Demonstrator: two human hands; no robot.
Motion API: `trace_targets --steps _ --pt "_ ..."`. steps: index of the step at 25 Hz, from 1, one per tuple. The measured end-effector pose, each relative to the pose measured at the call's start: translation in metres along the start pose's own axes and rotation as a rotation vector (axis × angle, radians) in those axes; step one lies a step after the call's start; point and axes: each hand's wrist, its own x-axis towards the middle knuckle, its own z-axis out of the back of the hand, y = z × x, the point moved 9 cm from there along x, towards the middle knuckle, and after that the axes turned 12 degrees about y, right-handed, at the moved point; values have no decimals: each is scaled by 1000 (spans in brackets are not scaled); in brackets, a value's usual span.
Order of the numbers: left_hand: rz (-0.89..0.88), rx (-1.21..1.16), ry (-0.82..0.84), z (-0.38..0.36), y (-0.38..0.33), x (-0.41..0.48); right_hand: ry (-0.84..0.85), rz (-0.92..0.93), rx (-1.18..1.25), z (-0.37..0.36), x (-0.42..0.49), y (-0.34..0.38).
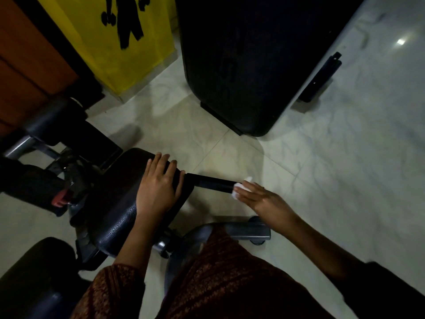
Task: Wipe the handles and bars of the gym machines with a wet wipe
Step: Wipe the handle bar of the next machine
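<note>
Left hand (158,189) rests flat, empty, on the seat pad (115,217) at the root of the black bar (211,182); right hand (264,200) presses the wet wipe (240,187) to its tip with straight fingers, mid-wipe, seemingly needing an inward stroke next.

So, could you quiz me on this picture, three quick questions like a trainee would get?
1. True or false: the left hand holds the white wipe.
2. Where on the black bar is the wipe? A beside the left hand; B at its far end; C at its middle.
3. Fill in: the left hand rests flat on the machine's black padded ____.

Key: 1 false, the right hand presses it to the bar with straight fingers; 2 B; 3 seat.
</note>
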Motion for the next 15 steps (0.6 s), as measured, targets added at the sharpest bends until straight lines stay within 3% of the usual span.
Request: trace_targets --steps 3,6,10,12,15 --pt "5 2 -2 1 -1 -1 -84 -98 -37 18 -38 -13" --pt "5 4 -6 1 -2 -1 -179 -101 -61 43 -6 10" --pt "1 6 -7 1 -2 -1 -70 22 -31 25 55 31" --pt "0 -7 -15 2 -1 -1 46 39 -23 12 42 22" --pt "3 -4 -20 2 -1 -1 81 -23 -141 8 -1 1"
